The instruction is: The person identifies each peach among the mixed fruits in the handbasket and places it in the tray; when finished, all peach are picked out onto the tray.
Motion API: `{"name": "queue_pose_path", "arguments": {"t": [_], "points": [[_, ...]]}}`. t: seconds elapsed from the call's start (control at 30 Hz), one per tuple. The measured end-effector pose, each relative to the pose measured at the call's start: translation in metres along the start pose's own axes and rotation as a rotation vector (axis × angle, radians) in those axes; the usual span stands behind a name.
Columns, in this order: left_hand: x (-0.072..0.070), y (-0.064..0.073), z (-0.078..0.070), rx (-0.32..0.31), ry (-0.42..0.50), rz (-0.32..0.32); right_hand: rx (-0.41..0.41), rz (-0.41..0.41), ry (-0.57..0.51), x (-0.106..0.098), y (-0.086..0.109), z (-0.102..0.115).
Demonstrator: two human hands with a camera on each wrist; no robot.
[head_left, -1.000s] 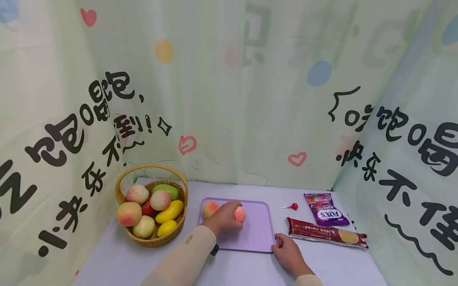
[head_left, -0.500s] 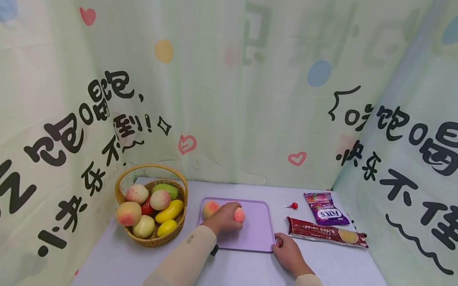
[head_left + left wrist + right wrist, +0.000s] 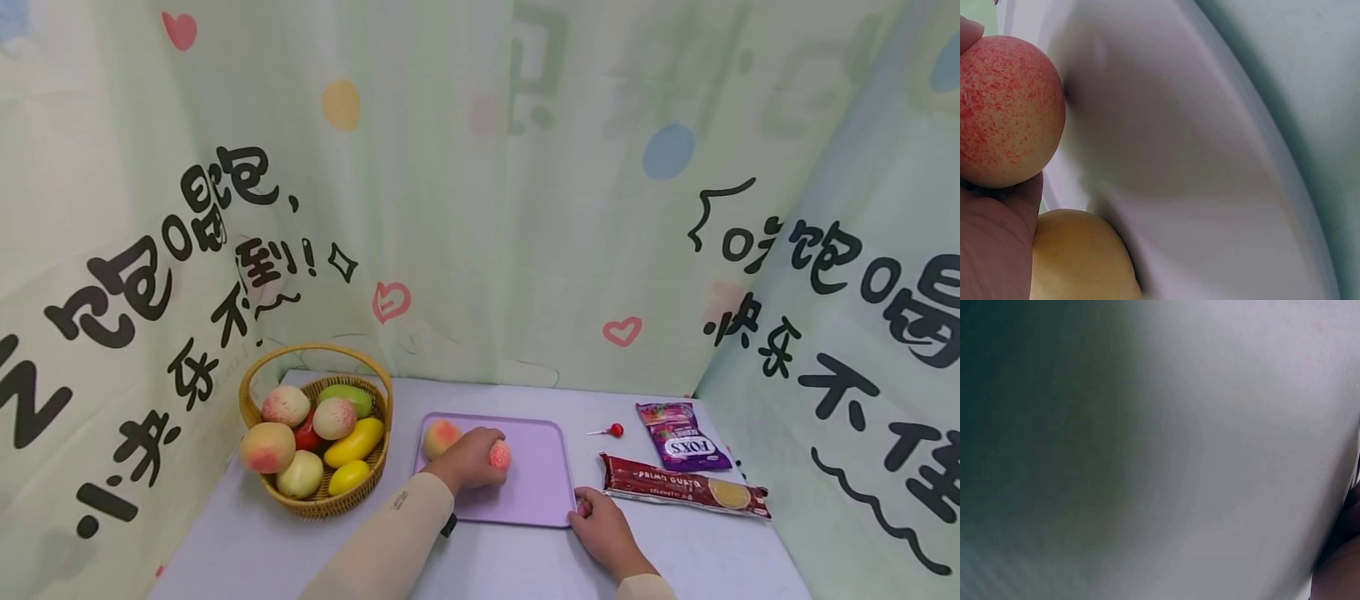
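Note:
My left hand point(image 3: 476, 459) reaches over the lilac tray point(image 3: 534, 493) and holds a pink-speckled peach point(image 3: 499, 455) between thumb and fingers. In the left wrist view, the same peach point(image 3: 1013, 112) is close over the tray's surface. A second, yellow-orange peach point(image 3: 441, 437) sits on the tray's left part, partly hidden behind the left hand; its yellow side point(image 3: 1082, 259) shows below the wrist in the left wrist view. My right hand point(image 3: 602, 532) grips the tray's front right corner with curled fingers. Only a bit of the right hand point(image 3: 1341, 569) shows in the right wrist view.
A wicker basket point(image 3: 318, 510) with peaches and other fruit stands at the left. On the right lie a red lollipop point(image 3: 617, 430), a purple Fox's bag point(image 3: 684, 437) and a dark red spaghetti packet point(image 3: 678, 486). Printed curtains point(image 3: 510, 250) enclose the table.
The left hand and its peach have come down very slightly toward the tray. The right hand stays at the tray's corner, and the other things have not moved.

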State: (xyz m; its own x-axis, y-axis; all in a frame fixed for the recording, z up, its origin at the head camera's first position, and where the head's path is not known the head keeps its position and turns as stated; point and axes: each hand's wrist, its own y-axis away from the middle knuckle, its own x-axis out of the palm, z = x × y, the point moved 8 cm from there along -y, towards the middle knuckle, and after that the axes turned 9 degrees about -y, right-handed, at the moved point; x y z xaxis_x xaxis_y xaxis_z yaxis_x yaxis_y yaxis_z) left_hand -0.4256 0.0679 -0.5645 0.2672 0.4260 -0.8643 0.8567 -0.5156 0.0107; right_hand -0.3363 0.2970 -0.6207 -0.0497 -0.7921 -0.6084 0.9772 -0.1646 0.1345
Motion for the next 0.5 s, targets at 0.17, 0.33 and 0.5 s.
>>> {"name": "queue_pose_path", "arguments": {"t": [0.17, 0.33, 0.5], "points": [[0.000, -0.004, 0.000, 0.003, 0.001, -0.004, -0.009, -0.002, 0.001, 0.000, -0.001, 0.000], [0.004, -0.009, 0.002, -0.004, -0.014, -0.004, -0.007, -0.014, -0.003, 0.000, -0.001, -0.003], [0.007, -0.013, 0.006, -0.042, -0.006, 0.009, -0.004, -0.012, -0.010, 0.002, -0.002, -0.004]]}}
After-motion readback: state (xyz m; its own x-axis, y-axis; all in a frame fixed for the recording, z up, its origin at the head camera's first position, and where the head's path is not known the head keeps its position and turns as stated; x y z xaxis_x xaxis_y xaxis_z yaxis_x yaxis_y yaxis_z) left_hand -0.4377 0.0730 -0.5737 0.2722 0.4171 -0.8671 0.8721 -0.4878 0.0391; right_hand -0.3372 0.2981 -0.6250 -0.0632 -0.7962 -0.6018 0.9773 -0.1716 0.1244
